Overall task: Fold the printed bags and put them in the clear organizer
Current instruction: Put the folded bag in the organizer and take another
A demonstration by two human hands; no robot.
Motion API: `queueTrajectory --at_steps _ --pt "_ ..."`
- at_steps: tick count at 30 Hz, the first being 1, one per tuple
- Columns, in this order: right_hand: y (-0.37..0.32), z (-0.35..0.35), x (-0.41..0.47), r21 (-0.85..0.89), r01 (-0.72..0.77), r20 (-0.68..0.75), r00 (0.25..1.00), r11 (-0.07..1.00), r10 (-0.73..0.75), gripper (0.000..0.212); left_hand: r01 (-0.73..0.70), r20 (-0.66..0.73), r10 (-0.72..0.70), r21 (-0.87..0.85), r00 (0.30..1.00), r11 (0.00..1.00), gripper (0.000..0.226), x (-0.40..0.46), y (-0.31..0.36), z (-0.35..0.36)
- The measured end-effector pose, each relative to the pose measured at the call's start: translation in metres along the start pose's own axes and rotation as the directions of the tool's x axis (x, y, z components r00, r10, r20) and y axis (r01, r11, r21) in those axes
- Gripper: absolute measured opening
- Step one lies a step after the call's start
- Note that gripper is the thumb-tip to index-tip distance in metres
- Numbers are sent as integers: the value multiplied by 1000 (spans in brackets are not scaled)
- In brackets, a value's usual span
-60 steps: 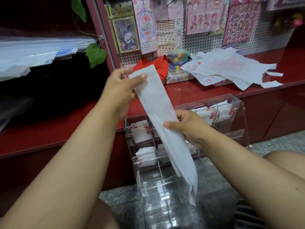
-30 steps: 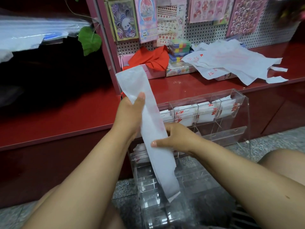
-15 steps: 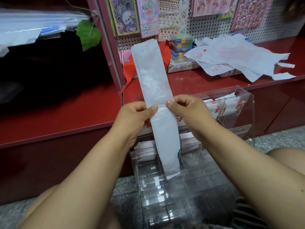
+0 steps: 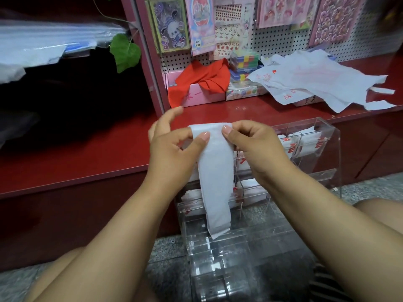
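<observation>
A white bag folded into a long narrow strip (image 4: 214,179) hangs in front of me, doubled over at its top edge. My left hand (image 4: 174,149) pinches the fold at its left side with thumb and fingers. My right hand (image 4: 255,147) pinches it at the right side. Behind and below stands the clear organizer (image 4: 327,153), with folded printed bags (image 4: 305,142) in its upper compartments. Several loose printed bags (image 4: 316,81) lie in a pile on the red shelf at the right.
A red shelf (image 4: 76,160) runs across the view, with a pegboard of sticker sheets (image 4: 283,14) behind it. A red cloth (image 4: 202,81) lies over a pink box, next to a coloured block toy (image 4: 245,62). The floor below is grey stone. My knees frame the organizer.
The strip's upper half, which stood up above my hands, has been folded down over the back. Both hands now pinch the new top fold, and the hanging strip is shorter.
</observation>
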State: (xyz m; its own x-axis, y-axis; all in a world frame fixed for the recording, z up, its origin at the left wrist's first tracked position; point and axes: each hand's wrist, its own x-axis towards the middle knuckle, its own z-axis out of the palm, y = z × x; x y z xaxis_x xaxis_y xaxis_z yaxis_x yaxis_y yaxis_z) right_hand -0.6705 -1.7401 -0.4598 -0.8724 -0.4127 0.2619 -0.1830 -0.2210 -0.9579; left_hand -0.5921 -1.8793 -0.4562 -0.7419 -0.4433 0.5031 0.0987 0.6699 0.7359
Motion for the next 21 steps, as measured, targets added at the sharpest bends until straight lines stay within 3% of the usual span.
queueTrajectory --at_steps 2,5,8,11,14,16,21 --pt "0 -1 0 7 5 -19 1000 1000 -5 18 2 79 8 -124 997 992 33 3 -3 0" --pt "1 -4 -1 -3 -10 32 999 1000 11 11 129 162 -81 -318 984 939 52 4 -1 1" --pt "7 -9 -2 -110 -71 122 989 991 84 10 266 194 -202 -407 960 874 51 4 3 3" --pt "13 -13 1 -92 -173 130 974 981 184 8 463 307 -352 -475 884 748 48 5 8 4" --pt "17 -19 4 23 -333 136 935 943 327 8 590 444 -392 -555 806 587 60 6 5 5" --pt "20 -21 5 56 -399 145 910 915 388 11 623 479 -397 -594 782 510 65 5 3 6" --pt "23 -14 4 144 -384 95 923 912 373 5 608 489 -362 -645 794 463 58 -3 5 14"
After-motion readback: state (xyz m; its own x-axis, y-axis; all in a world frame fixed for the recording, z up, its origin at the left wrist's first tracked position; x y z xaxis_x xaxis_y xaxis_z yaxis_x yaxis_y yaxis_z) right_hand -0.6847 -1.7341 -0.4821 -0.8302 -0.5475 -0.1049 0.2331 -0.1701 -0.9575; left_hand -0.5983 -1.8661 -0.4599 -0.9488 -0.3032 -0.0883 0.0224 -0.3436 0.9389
